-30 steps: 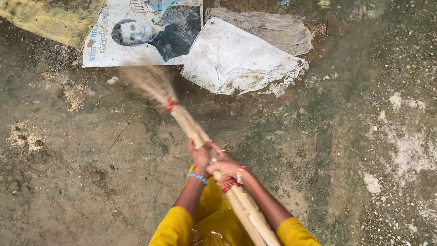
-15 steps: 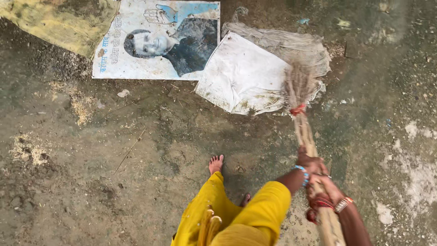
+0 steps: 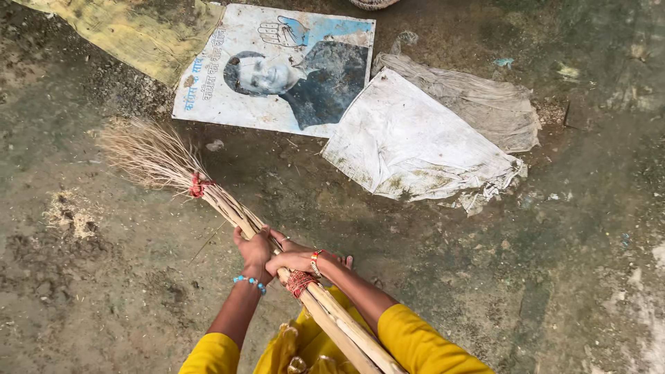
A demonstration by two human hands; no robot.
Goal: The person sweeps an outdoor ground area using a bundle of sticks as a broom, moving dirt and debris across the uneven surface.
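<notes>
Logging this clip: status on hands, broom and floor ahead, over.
Left hand and right hand both gripped on the broom handle. Bristles fanned low at left over the dirt floor. Poster and white sack lie beyond.

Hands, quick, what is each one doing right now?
Left hand: closed around the broom handle, nearer the bristles.
Right hand: closed on the same handle, just behind the left.
</notes>
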